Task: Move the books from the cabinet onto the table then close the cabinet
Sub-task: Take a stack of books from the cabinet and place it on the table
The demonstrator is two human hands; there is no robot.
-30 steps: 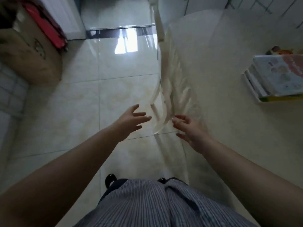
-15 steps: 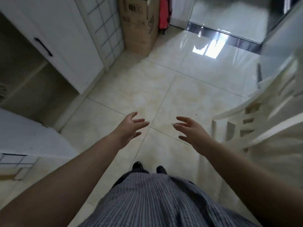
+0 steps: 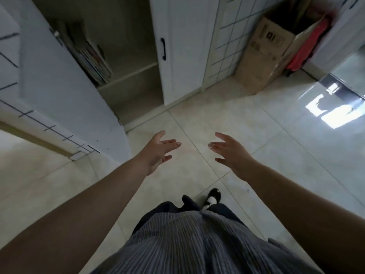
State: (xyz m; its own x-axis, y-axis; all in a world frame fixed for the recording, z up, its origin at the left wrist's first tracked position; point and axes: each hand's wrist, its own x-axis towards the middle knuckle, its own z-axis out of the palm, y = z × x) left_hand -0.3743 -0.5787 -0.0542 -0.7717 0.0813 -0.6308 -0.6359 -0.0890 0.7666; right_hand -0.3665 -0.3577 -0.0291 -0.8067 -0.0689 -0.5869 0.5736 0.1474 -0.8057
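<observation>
A white cabinet [image 3: 136,80] stands ahead on the left with its left door [image 3: 65,99] swung wide open. Several thin books [image 3: 92,60] lean against the cabinet's left wall on its shelf. The right door [image 3: 181,56] is closed and has a black handle [image 3: 163,48]. My left hand [image 3: 158,153] and my right hand [image 3: 231,153] are both held out over the tiled floor, palms facing each other, fingers apart and empty, well short of the cabinet. The table is out of view.
A brown cardboard box [image 3: 266,54] stands against the tiled wall at the right, with a red thing [image 3: 308,48] beside it. Glossy floor tiles [image 3: 276,151] spread right. My black shoe [image 3: 213,196] shows below.
The view has swung left from the table and chair to the open cabinet. The books on the table have left the view. Both hands stay open and empty.
</observation>
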